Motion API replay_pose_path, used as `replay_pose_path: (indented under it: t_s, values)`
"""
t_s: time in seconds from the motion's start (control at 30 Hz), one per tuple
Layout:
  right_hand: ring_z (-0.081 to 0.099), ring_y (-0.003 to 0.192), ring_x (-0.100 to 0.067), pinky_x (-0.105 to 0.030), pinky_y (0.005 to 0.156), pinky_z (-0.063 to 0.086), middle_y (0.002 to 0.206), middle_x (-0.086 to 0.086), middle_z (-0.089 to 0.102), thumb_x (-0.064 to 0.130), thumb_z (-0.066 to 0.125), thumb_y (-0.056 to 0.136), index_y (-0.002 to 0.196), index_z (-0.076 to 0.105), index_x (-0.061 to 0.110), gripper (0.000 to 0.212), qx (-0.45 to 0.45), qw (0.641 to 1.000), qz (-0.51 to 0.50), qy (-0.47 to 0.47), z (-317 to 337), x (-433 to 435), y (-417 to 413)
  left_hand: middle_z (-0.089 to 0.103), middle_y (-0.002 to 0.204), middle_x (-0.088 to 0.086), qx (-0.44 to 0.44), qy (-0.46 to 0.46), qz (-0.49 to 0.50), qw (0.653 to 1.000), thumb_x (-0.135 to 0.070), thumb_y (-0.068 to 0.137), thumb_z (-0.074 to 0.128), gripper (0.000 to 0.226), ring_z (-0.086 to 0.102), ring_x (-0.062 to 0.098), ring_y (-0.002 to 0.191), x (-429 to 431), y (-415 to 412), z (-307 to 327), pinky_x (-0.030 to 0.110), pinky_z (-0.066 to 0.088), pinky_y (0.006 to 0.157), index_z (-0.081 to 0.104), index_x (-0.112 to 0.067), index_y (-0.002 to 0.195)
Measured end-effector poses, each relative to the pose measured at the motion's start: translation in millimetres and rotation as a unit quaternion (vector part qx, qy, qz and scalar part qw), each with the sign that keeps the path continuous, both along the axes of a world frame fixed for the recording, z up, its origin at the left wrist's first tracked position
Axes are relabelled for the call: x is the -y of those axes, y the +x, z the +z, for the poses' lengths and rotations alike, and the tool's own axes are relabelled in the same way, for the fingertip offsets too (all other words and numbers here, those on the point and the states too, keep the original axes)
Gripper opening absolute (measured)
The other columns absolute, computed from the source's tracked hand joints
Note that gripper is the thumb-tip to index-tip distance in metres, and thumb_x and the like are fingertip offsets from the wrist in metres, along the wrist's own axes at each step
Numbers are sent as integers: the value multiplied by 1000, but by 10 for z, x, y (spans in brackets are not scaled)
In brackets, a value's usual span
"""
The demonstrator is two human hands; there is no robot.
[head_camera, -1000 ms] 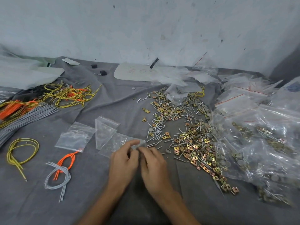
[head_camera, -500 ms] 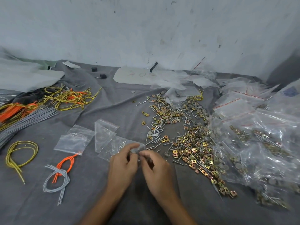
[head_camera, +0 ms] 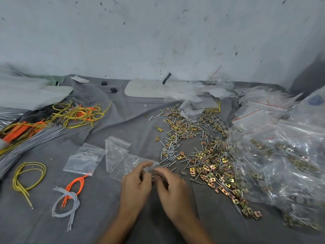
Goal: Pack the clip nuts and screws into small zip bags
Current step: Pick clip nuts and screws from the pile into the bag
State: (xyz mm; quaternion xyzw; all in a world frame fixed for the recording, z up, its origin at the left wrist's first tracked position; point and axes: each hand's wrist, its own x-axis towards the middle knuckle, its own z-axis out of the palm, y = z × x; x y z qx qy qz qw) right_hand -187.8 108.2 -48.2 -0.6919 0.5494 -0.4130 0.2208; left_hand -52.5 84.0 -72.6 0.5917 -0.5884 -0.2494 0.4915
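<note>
Both left grip point(head_camera: 136, 187) and right grip point(head_camera: 173, 192) pinch zip bag point(head_camera: 126, 166); grey cloth point(head_camera: 105, 219), stained wall point(head_camera: 158, 41).

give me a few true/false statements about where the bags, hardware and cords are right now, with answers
1. The left hand and the right hand both pinch a small zip bag. True.
2. The loose pile of clip nuts and screws lies left of the hands. False: it lies to their right.
3. Filled bags are heaped at the right edge of the gray cloth. True.
4. The orange cords near the front are sealed inside a bag. False: they lie bare on the cloth, overlapping the gray cords.
</note>
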Motion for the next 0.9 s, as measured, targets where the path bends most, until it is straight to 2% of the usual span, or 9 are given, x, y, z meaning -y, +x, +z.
replay_pose_path:
  t_s: [0.1, 0.2, 0.4, 0.57, 0.67, 0.8, 0.9]
  values:
    - [53, 98, -13, -30, 83, 51, 106, 12, 66, 20, 67, 91, 115, 69, 29, 26, -102, 990, -80, -52, -46, 73, -109, 66, 64, -7, 1, -9, 1, 1000, -37, 79, 44, 36, 62, 7, 55, 2, -6, 9, 12, 45, 53, 64, -55, 103]
    - [44, 105, -15, -31, 90, 45, 118, 7, 57, 28, 59, 93, 122, 66, 29, 29, -205, 974, -92, -13, -50, 152, -245, 64, 62, -6, 2, -3, 7, 1000, -39, 78, 44, 38, 59, 8, 52, 17, -1, 6, 18, 46, 52, 63, -56, 105]
    - [42, 99, -15, -31, 86, 40, 113, 8, 56, 42, 47, 99, 104, 61, 31, 19, -258, 962, -94, 0, -86, 154, -285, 63, 60, -3, -9, 1, 7, 1000, -37, 79, 44, 37, 54, 6, 49, 20, -13, -13, 18, 43, 51, 64, -51, 107]
    - [42, 92, -17, -33, 82, 39, 102, 5, 58, 39, 53, 99, 96, 60, 27, 15, -255, 962, -93, -11, -110, 144, -289, 60, 57, -1, -14, 1, 8, 1000, -37, 79, 44, 37, 49, 2, 46, 19, -11, -19, 18, 41, 49, 64, -48, 109]
    - [40, 89, -16, -35, 83, 40, 97, 7, 57, 39, 47, 102, 95, 55, 27, 16, -250, 964, -89, -4, -102, 144, -277, 59, 57, -1, -17, 3, 4, 1000, -37, 80, 44, 37, 48, 2, 46, 17, -8, -20, 17, 40, 48, 64, -49, 109]
    - [43, 82, -16, -37, 75, 40, 83, 8, 58, 35, 51, 101, 89, 50, 28, 14, -155, 982, -104, -7, -65, 112, -287, 59, 58, -2, -14, 7, 0, 1000, -36, 81, 44, 37, 49, 3, 47, 11, -17, -6, 17, 40, 49, 64, -47, 109]
    - [46, 83, -16, -38, 76, 44, 84, 10, 62, 33, 55, 99, 91, 56, 27, 10, -119, 987, -104, -27, -75, 93, -302, 59, 58, -4, -12, 14, 0, 1000, -32, 81, 45, 35, 50, 2, 48, 18, -25, 20, 13, 39, 50, 66, -44, 107]
